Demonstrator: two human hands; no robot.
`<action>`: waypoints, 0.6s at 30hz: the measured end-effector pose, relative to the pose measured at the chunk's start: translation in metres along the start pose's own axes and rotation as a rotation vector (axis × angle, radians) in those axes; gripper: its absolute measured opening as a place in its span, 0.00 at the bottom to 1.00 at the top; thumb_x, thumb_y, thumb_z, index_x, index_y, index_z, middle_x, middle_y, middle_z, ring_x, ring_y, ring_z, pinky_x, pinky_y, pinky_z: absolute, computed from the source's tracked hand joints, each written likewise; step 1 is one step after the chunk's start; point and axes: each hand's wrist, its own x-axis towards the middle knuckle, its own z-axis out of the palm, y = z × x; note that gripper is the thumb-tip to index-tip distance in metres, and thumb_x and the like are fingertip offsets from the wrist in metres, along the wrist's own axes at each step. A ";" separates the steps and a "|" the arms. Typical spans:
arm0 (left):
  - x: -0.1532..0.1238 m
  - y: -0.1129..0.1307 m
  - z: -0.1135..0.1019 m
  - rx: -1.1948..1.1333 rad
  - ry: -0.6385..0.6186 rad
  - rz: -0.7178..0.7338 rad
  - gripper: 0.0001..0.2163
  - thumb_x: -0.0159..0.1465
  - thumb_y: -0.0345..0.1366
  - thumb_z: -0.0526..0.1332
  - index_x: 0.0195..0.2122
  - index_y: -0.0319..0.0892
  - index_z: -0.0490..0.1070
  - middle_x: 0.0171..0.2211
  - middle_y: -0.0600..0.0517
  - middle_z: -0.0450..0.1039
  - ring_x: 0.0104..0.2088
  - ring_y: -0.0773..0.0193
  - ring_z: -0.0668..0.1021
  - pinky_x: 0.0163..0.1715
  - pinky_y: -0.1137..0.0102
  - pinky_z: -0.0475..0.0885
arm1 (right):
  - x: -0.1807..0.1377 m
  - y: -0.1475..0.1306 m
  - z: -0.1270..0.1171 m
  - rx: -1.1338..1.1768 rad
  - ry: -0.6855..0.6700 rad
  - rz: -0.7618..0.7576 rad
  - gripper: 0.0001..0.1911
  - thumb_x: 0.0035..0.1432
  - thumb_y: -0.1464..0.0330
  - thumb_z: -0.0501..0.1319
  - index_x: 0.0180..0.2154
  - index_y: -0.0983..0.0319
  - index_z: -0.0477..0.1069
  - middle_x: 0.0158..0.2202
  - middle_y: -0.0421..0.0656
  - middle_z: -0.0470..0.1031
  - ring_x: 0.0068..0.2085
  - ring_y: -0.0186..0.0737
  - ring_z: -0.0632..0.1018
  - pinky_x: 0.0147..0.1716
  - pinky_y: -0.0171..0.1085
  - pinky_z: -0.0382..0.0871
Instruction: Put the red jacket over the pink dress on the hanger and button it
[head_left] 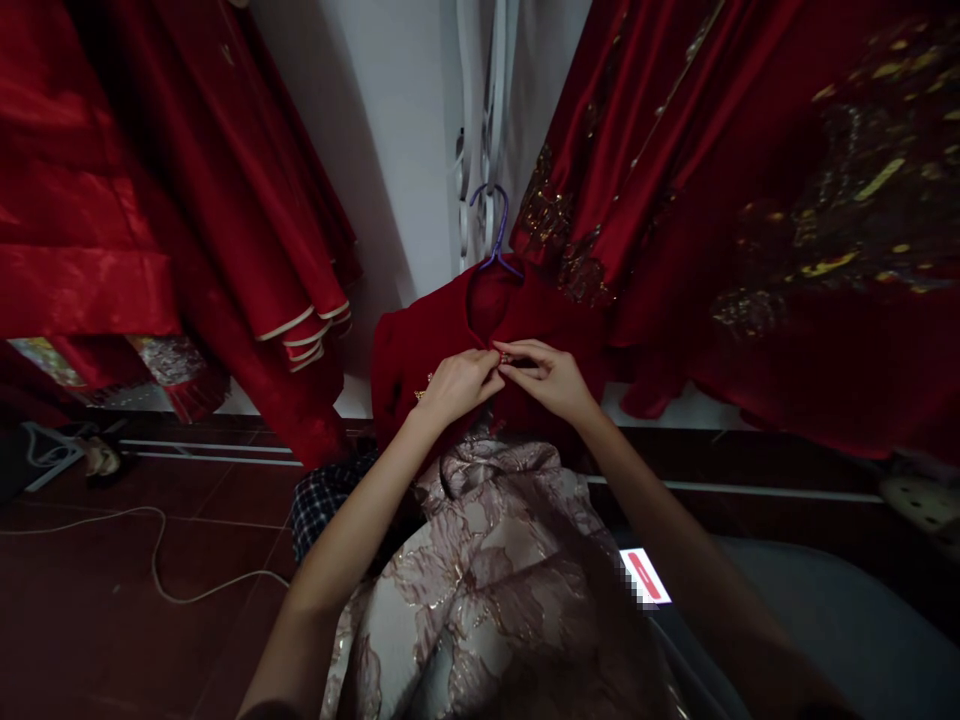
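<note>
A dark red jacket (420,350) hangs on a purple hanger (495,235) in front of me, its collar at the top. My left hand (456,385) and my right hand (551,380) meet at the jacket's front just below the collar. Both hands pinch a small gold fastening (506,358) on the front closure, fingertips pressed together and touching each other. A pale pink brocade garment (487,570) with a leaf pattern lies below my forearms, over my lap.
Red satin garments (225,200) hang at the left; red gowns with gold sequins (750,200) hang at the right. A white wall (405,150) is behind. A lit phone (645,577) rests on a grey seat (840,620). A white cable (157,560) trails on the dark floor.
</note>
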 end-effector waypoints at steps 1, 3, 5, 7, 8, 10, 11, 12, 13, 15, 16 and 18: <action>0.001 0.001 0.000 0.010 -0.010 0.014 0.06 0.63 0.34 0.52 0.35 0.40 0.67 0.31 0.49 0.71 0.34 0.63 0.73 0.33 0.72 0.65 | 0.001 0.001 0.001 -0.014 0.002 0.000 0.19 0.50 0.64 0.62 0.46 0.56 0.72 0.45 0.44 0.70 0.43 0.39 0.74 0.42 0.42 0.75; 0.004 0.004 0.002 0.026 -0.012 0.025 0.06 0.63 0.35 0.52 0.37 0.39 0.66 0.34 0.47 0.71 0.37 0.62 0.73 0.35 0.71 0.66 | 0.004 0.005 0.007 -0.042 0.026 -0.002 0.18 0.50 0.66 0.62 0.45 0.58 0.71 0.44 0.44 0.70 0.41 0.38 0.74 0.38 0.39 0.75; 0.005 0.007 0.005 0.016 0.015 -0.014 0.07 0.63 0.35 0.53 0.39 0.39 0.65 0.37 0.46 0.71 0.40 0.60 0.73 0.36 0.70 0.66 | 0.006 0.011 0.014 -0.058 0.079 -0.004 0.17 0.51 0.67 0.60 0.45 0.59 0.68 0.42 0.44 0.70 0.39 0.36 0.74 0.35 0.36 0.74; 0.003 0.008 0.009 -0.079 0.056 -0.105 0.07 0.63 0.36 0.52 0.39 0.40 0.65 0.37 0.46 0.70 0.40 0.60 0.72 0.36 0.69 0.67 | 0.006 0.017 0.020 -0.050 0.141 0.006 0.17 0.54 0.67 0.57 0.47 0.59 0.64 0.42 0.45 0.69 0.37 0.35 0.73 0.35 0.35 0.73; 0.002 0.007 0.012 -0.175 0.070 -0.154 0.07 0.64 0.37 0.52 0.39 0.40 0.64 0.36 0.47 0.71 0.39 0.62 0.73 0.37 0.70 0.67 | 0.004 0.019 0.021 -0.038 0.161 0.017 0.18 0.55 0.66 0.57 0.48 0.59 0.61 0.42 0.45 0.68 0.38 0.35 0.73 0.36 0.35 0.73; -0.005 0.005 0.019 -0.447 0.080 -0.242 0.08 0.64 0.40 0.51 0.38 0.41 0.64 0.35 0.50 0.71 0.37 0.66 0.73 0.38 0.71 0.67 | -0.003 0.021 0.019 -0.011 0.165 0.052 0.21 0.55 0.63 0.57 0.50 0.58 0.56 0.42 0.45 0.67 0.37 0.34 0.73 0.36 0.35 0.72; -0.009 0.003 0.023 -0.602 0.064 -0.284 0.10 0.64 0.41 0.51 0.38 0.41 0.63 0.36 0.50 0.71 0.36 0.67 0.73 0.39 0.71 0.68 | -0.008 0.021 0.015 -0.004 0.148 0.074 0.23 0.54 0.61 0.59 0.50 0.57 0.55 0.41 0.44 0.67 0.35 0.33 0.73 0.35 0.35 0.72; -0.014 0.003 0.026 -0.751 0.028 -0.326 0.11 0.64 0.43 0.50 0.38 0.41 0.63 0.36 0.50 0.71 0.36 0.68 0.74 0.39 0.71 0.68 | -0.013 0.020 0.010 -0.003 0.125 0.095 0.26 0.52 0.60 0.61 0.50 0.57 0.54 0.40 0.44 0.67 0.33 0.33 0.73 0.33 0.35 0.72; -0.018 0.004 0.030 -0.877 -0.027 -0.367 0.14 0.63 0.46 0.50 0.39 0.40 0.63 0.37 0.50 0.71 0.36 0.68 0.74 0.39 0.71 0.68 | -0.018 0.018 0.004 -0.009 0.101 0.116 0.27 0.50 0.60 0.62 0.49 0.57 0.54 0.39 0.43 0.67 0.31 0.32 0.72 0.32 0.35 0.72; -0.026 0.011 0.037 -1.013 -0.166 -0.408 0.18 0.60 0.50 0.54 0.40 0.38 0.64 0.37 0.48 0.71 0.35 0.67 0.74 0.38 0.69 0.69 | -0.025 0.013 -0.005 -0.016 0.062 0.158 0.29 0.47 0.59 0.65 0.47 0.57 0.55 0.36 0.41 0.68 0.29 0.31 0.72 0.31 0.35 0.72; -0.029 0.016 0.041 -1.026 -0.224 -0.388 0.21 0.56 0.50 0.58 0.42 0.38 0.64 0.38 0.47 0.71 0.36 0.65 0.74 0.39 0.68 0.70 | -0.027 0.010 -0.008 -0.006 0.051 0.176 0.28 0.46 0.59 0.65 0.47 0.57 0.56 0.35 0.40 0.68 0.29 0.32 0.72 0.31 0.35 0.72; -0.031 0.028 0.050 -0.991 -0.260 -0.295 0.26 0.50 0.48 0.65 0.45 0.37 0.65 0.42 0.46 0.71 0.39 0.62 0.74 0.41 0.66 0.69 | -0.028 0.004 -0.010 0.043 0.063 0.192 0.26 0.46 0.60 0.65 0.45 0.57 0.58 0.33 0.39 0.68 0.31 0.33 0.73 0.34 0.35 0.72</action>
